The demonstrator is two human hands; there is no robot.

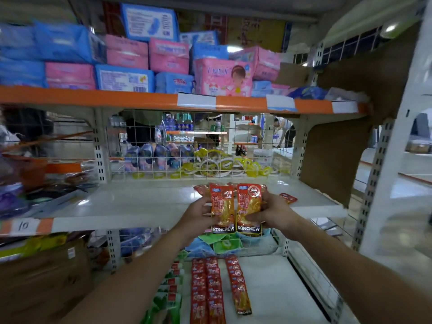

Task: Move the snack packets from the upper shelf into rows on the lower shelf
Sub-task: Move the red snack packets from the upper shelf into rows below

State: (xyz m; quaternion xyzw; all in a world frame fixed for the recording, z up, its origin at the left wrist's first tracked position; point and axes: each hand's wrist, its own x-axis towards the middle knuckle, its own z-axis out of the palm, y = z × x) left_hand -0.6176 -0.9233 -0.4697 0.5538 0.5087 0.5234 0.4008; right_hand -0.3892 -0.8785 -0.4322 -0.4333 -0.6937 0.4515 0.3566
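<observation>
- The top shelf (117, 99), edged in orange, carried stacked pink and blue packs (168, 57) across most of its width.
- Below it the upper shelf (140, 202) was a glossy white board with a wire mesh (245, 136) as its back wall and a brown cardboard panel (334, 160) standing at its right end.
- The lower shelf (275, 288), also white, showed at the bottom between the two forearms.
- On the lower shelf lay rows of packets (207, 291), red and overlapping, running front to back. Two rows sat side by side, a thinner third row lay just to their right, and green packets (168, 298) lay to their left.
- The left hand (198, 216) was closed around the left packet (222, 206), its fingers curled round the packet's left edge.
- The right hand (273, 213) gripped the right packet (249, 206), with the thumb laid across the lower front and the fingers hidden behind.
- Both packets were red at the top, with a clear window showing yellow strips and a dark band printed KONCHEW along the bottom.
- They were held upright, touching side by side, over the front edge of the upper shelf. Each hand held the outer side of its packet.
- More red packaging peeked out behind the pair; how many packets each hand held could not be told.
- A stray packet (288, 198), small and red, lay flat on the upper shelf just right of the right hand.
</observation>
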